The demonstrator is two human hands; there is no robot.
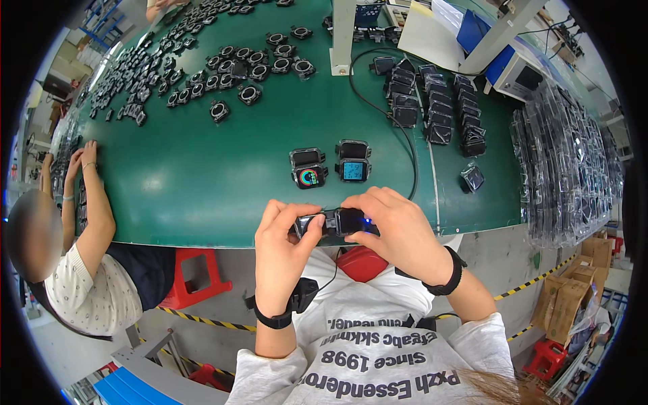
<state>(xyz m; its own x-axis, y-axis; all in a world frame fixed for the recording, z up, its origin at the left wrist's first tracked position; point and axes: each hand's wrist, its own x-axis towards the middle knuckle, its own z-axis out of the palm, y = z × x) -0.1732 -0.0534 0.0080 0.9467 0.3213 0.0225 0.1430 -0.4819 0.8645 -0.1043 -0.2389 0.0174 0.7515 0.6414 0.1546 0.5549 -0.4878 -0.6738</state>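
Just above the table's near edge, a black smartwatch (pixel 346 221) is held between my two hands. My left hand (pixel 285 233) grips its left end with thumb and fingers. My right hand (pixel 390 217) pinches the right end, where a small blue light glows. I cannot tell whether this is one watch or two placed end to end. Just beyond my hands lie a watch with a coloured ring on its screen (pixel 308 177) and a watch with a lit blue screen (pixel 353 171). A dark-faced piece lies directly behind each one.
Round watch bodies (pixel 250 93) spread across the green table's (pixel 223 169) far left. Rows of wrapped black watches (pixel 439 111) stand at right, near a black cable (pixel 378 104) and a lone wrapped piece (pixel 472 177). Clear plastic trays (pixel 560 162) are stacked at far right. A co-worker (pixel 94 270) sits left.
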